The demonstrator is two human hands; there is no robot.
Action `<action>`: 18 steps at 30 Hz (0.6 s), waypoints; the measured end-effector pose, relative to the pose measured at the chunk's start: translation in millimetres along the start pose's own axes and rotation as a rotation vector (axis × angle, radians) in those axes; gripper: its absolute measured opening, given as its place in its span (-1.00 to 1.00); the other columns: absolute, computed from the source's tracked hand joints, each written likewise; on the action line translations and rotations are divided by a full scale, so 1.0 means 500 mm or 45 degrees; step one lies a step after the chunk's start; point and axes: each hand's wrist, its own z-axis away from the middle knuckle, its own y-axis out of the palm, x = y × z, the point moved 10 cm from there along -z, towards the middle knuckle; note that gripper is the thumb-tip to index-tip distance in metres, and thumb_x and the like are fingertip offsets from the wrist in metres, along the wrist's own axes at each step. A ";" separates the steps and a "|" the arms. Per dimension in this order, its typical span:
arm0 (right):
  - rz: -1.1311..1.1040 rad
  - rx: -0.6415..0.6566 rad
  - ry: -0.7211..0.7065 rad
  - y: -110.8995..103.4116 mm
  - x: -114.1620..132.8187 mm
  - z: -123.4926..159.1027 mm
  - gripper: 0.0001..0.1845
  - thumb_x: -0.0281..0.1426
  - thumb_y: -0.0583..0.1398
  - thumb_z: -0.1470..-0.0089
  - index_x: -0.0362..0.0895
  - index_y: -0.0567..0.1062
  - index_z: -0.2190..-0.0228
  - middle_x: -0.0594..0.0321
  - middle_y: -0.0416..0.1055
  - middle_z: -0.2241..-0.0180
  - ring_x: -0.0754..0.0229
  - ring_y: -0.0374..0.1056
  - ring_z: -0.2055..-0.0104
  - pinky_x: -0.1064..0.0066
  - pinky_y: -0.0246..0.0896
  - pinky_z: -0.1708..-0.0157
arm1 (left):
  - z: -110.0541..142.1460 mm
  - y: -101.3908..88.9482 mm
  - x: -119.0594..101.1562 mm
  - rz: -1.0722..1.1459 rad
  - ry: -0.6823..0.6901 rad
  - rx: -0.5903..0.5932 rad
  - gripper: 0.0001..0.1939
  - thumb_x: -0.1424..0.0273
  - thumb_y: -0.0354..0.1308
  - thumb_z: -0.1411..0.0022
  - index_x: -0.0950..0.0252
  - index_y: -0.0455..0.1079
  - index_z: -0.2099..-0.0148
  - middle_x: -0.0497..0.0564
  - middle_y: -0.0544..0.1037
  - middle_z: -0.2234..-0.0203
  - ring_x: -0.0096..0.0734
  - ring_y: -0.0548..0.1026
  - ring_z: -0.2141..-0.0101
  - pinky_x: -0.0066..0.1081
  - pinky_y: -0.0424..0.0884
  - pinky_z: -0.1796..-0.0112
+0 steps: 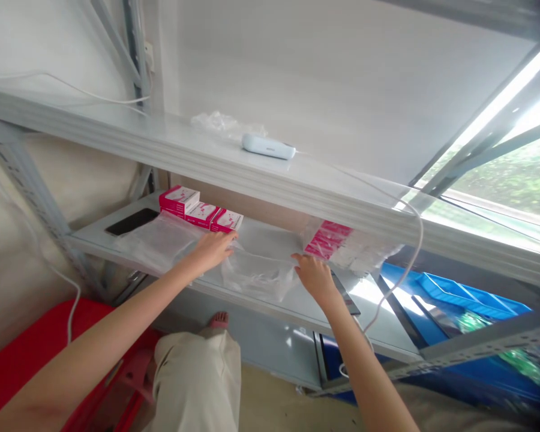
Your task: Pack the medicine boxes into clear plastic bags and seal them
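A thin clear plastic bag (258, 273) is spread between my two hands over the lower shelf. My left hand (213, 249) is closed on its left edge, just in front of a short row of pink and white boxes (201, 213). On the opposite side, my right hand (315, 277) pinches the right edge with thumb and fingers. Beyond that hand lies a clear bag of pink and white packs (328, 240). More flat clear plastic (157, 240) rests under and left of my left wrist.
A black phone (132, 221) lies at the shelf's left end. The upper shelf (198, 162) overhangs my hands and carries a pale blue device (268, 146) with a white cable (416, 240) looping down at right. A red stool (49, 336) stands left; blue trays (472, 294) sit right.
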 end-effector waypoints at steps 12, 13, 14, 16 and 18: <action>-0.153 -0.677 -0.144 -0.088 0.066 0.058 -0.48 -0.23 0.09 -0.20 -0.10 0.25 -0.17 -0.03 0.25 -0.14 -0.09 0.19 -0.12 -0.21 -0.19 -0.18 | 0.092 -0.076 -0.162 0.033 0.515 -0.690 -0.58 0.24 -0.02 -0.34 0.30 0.22 -0.17 0.24 0.31 -0.12 -0.11 0.35 -0.04 -0.16 0.30 0.02; -0.205 -0.689 -0.246 -0.095 0.096 0.075 -0.50 -0.28 0.08 -0.21 -0.06 0.25 -0.17 0.02 0.23 -0.16 -0.05 0.20 -0.12 -0.18 -0.16 -0.19 | 0.124 -0.078 -0.220 0.036 0.751 -0.681 -0.63 0.30 -0.05 -0.36 0.26 0.22 -0.17 0.18 0.32 -0.12 -0.19 0.35 -0.04 -0.21 0.30 0.01; -0.258 -0.680 -0.361 -0.097 0.128 0.094 -0.52 -0.34 0.08 -0.20 -0.01 0.28 -0.15 0.07 0.24 -0.16 -0.03 0.21 -0.13 -0.15 -0.10 -0.20 | 0.160 -0.074 -0.278 0.034 0.992 -0.638 -0.66 0.38 -0.07 -0.37 0.22 0.24 -0.15 0.13 0.35 -0.12 -0.27 0.35 -0.05 -0.26 0.29 -0.01; -0.339 -0.624 -0.533 -0.087 0.179 0.137 -0.57 -0.43 0.07 -0.17 0.03 0.39 -0.07 0.11 0.35 -0.07 -0.03 0.26 -0.09 -0.10 0.08 -0.14 | 0.219 -0.065 -0.363 0.077 1.299 -0.487 -0.67 0.47 -0.06 -0.35 0.20 0.28 -0.13 0.07 0.40 -0.09 -0.34 0.34 -0.07 -0.32 0.26 -0.05; -0.440 -0.544 -0.545 -0.067 0.194 0.178 -0.63 -0.45 0.06 -0.15 0.00 0.51 0.07 0.03 0.46 0.12 -0.09 0.34 0.00 -0.07 0.27 0.01 | 0.248 -0.070 -0.403 0.169 1.357 -0.372 -0.66 0.50 -0.02 -0.32 0.18 0.32 -0.10 0.04 0.46 -0.02 -0.34 0.37 -0.05 -0.33 0.29 -0.03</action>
